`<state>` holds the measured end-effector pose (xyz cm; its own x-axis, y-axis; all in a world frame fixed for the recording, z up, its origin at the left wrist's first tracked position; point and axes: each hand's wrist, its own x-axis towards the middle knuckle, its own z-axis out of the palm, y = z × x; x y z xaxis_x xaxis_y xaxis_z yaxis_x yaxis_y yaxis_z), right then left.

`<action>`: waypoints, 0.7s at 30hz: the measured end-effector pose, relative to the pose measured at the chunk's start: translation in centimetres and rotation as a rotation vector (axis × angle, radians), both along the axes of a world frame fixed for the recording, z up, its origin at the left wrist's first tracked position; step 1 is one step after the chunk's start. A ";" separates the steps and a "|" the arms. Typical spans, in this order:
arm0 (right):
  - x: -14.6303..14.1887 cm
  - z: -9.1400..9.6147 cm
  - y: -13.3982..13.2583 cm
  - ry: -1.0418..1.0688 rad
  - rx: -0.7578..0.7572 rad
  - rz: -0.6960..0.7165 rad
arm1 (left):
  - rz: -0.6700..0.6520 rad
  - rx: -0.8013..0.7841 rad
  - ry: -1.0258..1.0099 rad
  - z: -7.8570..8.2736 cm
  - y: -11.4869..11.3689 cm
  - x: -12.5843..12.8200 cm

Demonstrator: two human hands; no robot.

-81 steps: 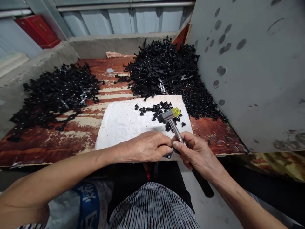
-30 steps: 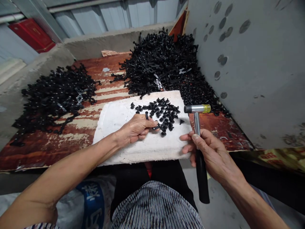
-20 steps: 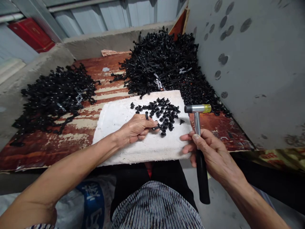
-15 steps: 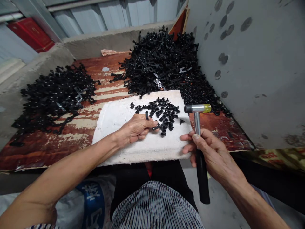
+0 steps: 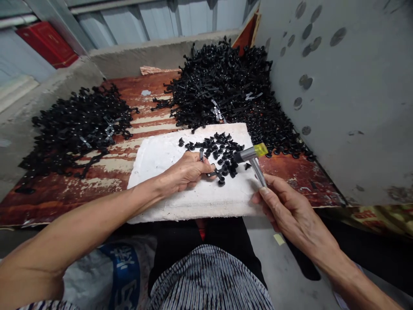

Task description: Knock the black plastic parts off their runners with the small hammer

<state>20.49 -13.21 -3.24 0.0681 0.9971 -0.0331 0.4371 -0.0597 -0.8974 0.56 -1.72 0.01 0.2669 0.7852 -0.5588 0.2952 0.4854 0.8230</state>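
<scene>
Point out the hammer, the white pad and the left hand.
Hammer (image 5: 248, 153), head view, metal head.
White pad (image 5: 222, 204), head view, bare surface.
Left hand (image 5: 187, 172), head view, back of hand.

What my hands are covering
My left hand (image 5: 187, 172) hides some small black plastic pieces (image 5: 222, 165) under the fingers, my right hand (image 5: 290, 211) covers the grip of the hammer (image 5: 248, 153), and the picture's bottom edge cuts the blue-printed sack (image 5: 119, 275).

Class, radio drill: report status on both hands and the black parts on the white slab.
Left hand curled at the black plastic parts, on the white slab. Right hand gripping a yellow-tipped hammer, head over the slab. Larger black heaps behind.
</scene>
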 end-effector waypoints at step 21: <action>-0.7 1.3 -1.4 -0.559 0.559 0.139 | -0.042 0.082 -0.026 -0.8 -0.1 -0.2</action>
